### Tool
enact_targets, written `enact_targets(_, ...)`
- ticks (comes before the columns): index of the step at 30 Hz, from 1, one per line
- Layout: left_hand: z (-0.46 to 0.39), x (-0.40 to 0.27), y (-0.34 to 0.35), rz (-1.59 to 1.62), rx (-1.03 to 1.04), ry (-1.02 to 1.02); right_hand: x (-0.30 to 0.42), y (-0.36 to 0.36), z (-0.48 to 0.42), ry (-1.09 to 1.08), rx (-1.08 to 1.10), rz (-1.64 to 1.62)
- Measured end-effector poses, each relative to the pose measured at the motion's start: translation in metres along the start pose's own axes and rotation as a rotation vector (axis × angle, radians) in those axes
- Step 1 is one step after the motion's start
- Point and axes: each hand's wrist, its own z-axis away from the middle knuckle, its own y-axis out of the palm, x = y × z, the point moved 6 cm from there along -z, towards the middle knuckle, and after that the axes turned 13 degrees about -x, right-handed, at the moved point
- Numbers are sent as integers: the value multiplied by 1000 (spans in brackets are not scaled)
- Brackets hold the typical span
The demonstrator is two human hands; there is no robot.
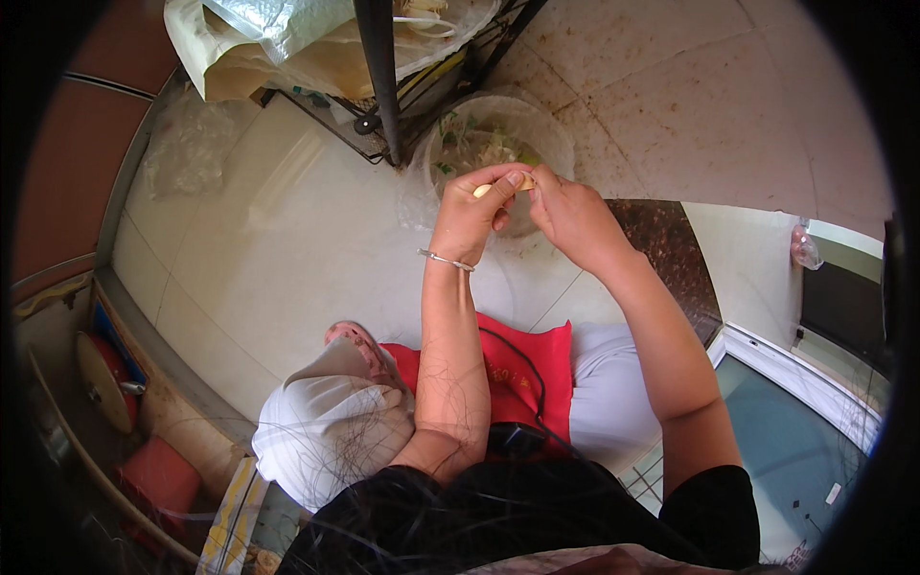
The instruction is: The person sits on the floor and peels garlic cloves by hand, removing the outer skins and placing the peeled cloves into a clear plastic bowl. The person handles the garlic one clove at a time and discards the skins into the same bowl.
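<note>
A small pale-yellow piece of food (pixel 483 190), perhaps a garlic clove or a bit of root vegetable, lies in the fingers of my left hand (pixel 463 208). The thumb presses on it, and a silver bracelet circles the wrist. My right hand (pixel 575 212) pinches at the other end of the piece, where its fingertips meet those of my left. Both hands are over a bin (pixel 471 115) lined with a clear plastic bag. Green leaves and pale scraps lie inside the bin; the hands cover part of its near rim.
Beyond the bin stands a black metal rack (pixel 381 86) loaded with paper and plastic bags (pixel 287 65). Crumpled clear plastic (pixel 190 144) lies on the tiled floor (pixel 323 215). At right is a stained pale surface (pixel 690 108). A red apron (pixel 514 374) covers my lap.
</note>
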Motion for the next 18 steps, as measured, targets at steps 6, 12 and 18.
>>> enact_targets(6,0,6,-2,136,107,-93,-3,-4,-2,69,40,-157)
enact_targets(12,-1,10,3,200,78,-131,-22,-16,-10,236,29,-225)
enact_targets(18,-2,10,2,252,14,-113,-31,-19,-8,275,-78,-253)
